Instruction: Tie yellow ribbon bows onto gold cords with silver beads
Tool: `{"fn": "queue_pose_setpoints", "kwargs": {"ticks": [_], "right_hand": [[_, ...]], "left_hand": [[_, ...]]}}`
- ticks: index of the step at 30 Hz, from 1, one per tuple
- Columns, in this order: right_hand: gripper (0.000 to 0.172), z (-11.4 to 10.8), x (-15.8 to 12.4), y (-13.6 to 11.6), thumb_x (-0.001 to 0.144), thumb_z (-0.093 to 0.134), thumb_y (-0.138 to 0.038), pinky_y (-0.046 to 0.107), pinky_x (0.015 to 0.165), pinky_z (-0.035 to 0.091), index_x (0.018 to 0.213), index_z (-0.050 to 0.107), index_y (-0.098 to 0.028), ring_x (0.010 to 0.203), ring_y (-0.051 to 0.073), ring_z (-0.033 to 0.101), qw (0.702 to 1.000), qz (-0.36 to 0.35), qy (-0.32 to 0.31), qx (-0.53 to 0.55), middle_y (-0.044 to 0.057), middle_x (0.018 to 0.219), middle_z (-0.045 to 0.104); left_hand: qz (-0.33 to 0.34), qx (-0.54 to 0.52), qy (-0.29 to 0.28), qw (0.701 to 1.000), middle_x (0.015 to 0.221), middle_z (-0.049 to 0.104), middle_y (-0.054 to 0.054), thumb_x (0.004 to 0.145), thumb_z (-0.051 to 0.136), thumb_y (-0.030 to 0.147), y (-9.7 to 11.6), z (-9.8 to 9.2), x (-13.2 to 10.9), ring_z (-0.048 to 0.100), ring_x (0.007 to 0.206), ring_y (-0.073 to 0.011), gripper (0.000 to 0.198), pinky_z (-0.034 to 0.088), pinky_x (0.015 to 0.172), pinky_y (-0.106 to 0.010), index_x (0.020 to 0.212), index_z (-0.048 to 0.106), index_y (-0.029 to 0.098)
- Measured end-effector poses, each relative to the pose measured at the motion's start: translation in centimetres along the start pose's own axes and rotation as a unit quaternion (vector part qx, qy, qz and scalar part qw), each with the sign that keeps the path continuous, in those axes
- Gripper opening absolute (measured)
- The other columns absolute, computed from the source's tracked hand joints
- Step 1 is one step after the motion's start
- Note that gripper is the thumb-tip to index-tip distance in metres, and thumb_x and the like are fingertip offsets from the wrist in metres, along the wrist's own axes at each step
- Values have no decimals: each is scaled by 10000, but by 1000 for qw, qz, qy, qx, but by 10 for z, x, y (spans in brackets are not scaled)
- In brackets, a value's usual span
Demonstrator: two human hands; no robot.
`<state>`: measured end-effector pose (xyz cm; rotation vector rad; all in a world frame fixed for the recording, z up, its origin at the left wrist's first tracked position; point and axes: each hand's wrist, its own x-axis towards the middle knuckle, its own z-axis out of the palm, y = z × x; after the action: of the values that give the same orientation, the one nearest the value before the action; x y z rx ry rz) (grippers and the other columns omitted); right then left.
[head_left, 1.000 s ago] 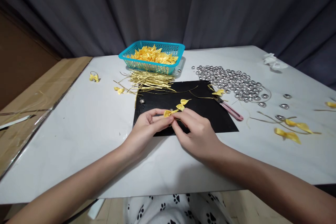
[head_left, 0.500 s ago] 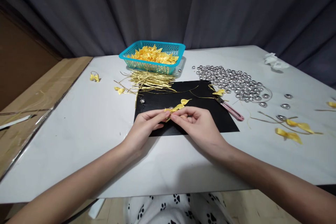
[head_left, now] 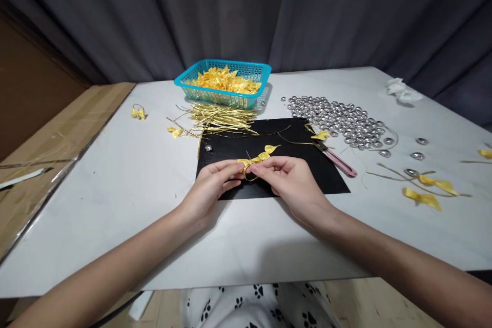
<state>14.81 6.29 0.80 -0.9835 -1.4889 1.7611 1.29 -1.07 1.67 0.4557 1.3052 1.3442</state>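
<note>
Above the black mat (head_left: pixel 238 143), my left hand (head_left: pixel 215 184) pinches the left side of a yellow ribbon bow (head_left: pixel 246 164). My right hand (head_left: pixel 290 179) pinches the same bow from the right, its fingertips nearly meeting the left ones. A loop of gold wire hangs below the bow between the hands. Another yellow bow (head_left: pixel 270 149) shows just beyond my right fingers; whether it lies on the mat or is held is unclear. Fingertips partly hide the held bow.
A teal basket (head_left: pixel 219 96) of yellow bows stands at the back, with gold wires (head_left: pixel 225 117) before it. Silver beads (head_left: pixel 338 118) spread to the right. Pink-handled scissors (head_left: pixel 340 161) lie on the mat's right edge. Loose bows (head_left: pixel 423 198) lie at right, white tissue (head_left: pixel 403 91) behind.
The bow between my fingertips has turned and shows more fully, and the gold wire loop below it has come into view. Both hands stay in nearly the same place.
</note>
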Motion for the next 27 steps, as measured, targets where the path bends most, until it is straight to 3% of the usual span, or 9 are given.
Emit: {"fn": "queue_pose_setpoints", "kwargs": {"ticks": [3,8,13,22,27], "right_hand": [[157,2,-1,0,638,732,-272,227,528,409,654,674,-127,579,101,555,1000,-5,12,-24,42,656,661],[139,6,-6,-3,674,678,-248,213,476,322,648,663,-112,482,70,462,997,14,32,-76,1,531,573],[151,9,-8,-1,657,683,-262,221,477,325,610,656,-122,491,81,453,996,0,31,-82,0,518,551],[165,8,-4,0,699,640,-267,206,445,267,632,593,-124,467,57,374,991,-19,-7,-134,-29,532,472],[157,-1,-4,-6,777,581,-268,206,402,192,709,605,-129,425,40,287,976,-111,-12,-189,-39,546,441]], "left_hand": [[7,6,0,1000,746,682,5,704,718,193,-1,2,-1,575,756,-93,33,423,798,-225,710,722,160],[44,46,-8,998,854,719,-30,703,735,223,-7,3,-2,593,811,-114,121,422,774,-218,801,733,151],[66,71,36,995,788,716,-29,721,719,242,-9,4,-3,576,739,-104,100,421,705,-209,746,735,146],[130,82,54,987,727,692,9,724,714,239,-8,3,0,576,702,-95,65,432,697,-209,727,714,173],[158,79,69,982,692,668,18,720,715,207,-5,1,3,557,667,-91,30,433,681,-210,714,709,178]]}}
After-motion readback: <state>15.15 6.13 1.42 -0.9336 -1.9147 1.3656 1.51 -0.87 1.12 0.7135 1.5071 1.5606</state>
